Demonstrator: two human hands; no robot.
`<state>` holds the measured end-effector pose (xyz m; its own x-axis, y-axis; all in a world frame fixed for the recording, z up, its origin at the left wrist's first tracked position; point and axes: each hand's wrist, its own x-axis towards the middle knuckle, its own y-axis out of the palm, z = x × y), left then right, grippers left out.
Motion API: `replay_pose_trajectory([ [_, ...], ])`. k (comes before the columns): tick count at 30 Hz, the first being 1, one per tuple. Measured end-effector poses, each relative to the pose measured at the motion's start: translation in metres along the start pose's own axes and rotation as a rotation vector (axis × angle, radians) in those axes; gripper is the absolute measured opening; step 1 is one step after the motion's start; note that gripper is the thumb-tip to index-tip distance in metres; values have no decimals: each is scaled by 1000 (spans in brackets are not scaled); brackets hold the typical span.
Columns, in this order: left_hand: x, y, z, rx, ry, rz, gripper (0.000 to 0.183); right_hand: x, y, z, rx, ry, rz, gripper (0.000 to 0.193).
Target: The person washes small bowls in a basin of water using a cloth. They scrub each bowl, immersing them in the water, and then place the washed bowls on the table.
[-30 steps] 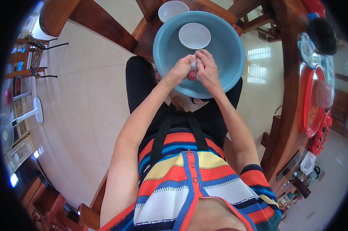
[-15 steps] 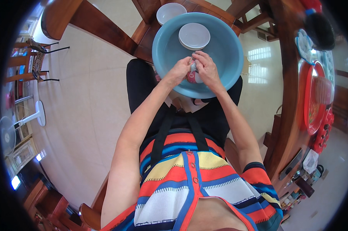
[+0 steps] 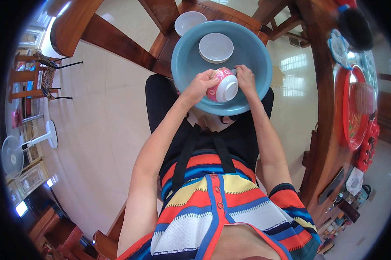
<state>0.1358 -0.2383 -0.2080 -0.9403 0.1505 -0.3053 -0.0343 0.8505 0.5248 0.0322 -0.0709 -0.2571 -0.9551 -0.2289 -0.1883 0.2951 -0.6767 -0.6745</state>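
Note:
My left hand [image 3: 198,89] grips a pink-and-white patterned bowl [image 3: 222,86] by its rim. The bowl is tilted, its white foot turned toward me, and it is held over the near part of a large blue basin [image 3: 178,76]. Close to the bowl's far right side, my right hand [image 3: 246,79] is closed around a small grey scrubber-like piece that shows only partly at the fingertips. White bowls [image 3: 216,47], stacked, sit inside the basin toward its far side. Another white bowl [image 3: 190,22] stands outside the basin, at its far left.
The basin rests on a brown wooden chair [image 3: 204,9] in front of my knees. On the right, a wooden table [image 3: 329,125] holds a red tray [image 3: 349,130] and other items. A white fan [image 3: 52,133] and a chair [image 3: 29,78] stand at the left.
The bowl has been turned so that its outside and foot face me. My right hand has moved right, apart from my left hand, with the grey piece in it.

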Motion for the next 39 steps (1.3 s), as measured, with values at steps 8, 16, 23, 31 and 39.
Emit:
replay_pose_trajectory([
  [8, 2, 39, -60, 914, 429, -223, 19, -17, 9, 12, -294, -122, 86, 27],
  [16, 73, 0, -22, 1647, 619, -323, 19, -13, 12, 9, -309, -163, 72, 23],
  [23, 75, -3, -9, 1787, 601, -255, 18, -9, 15, 5, -286, -200, 47, 21],
  [31, 73, -17, -49, 1355, 837, -554, 16, -11, 14, 6, -292, -200, 68, 19],
  [39, 99, -105, -96, 1278, 313, -971, 37, -10, 13, 9, -281, -238, 74, 18],
])
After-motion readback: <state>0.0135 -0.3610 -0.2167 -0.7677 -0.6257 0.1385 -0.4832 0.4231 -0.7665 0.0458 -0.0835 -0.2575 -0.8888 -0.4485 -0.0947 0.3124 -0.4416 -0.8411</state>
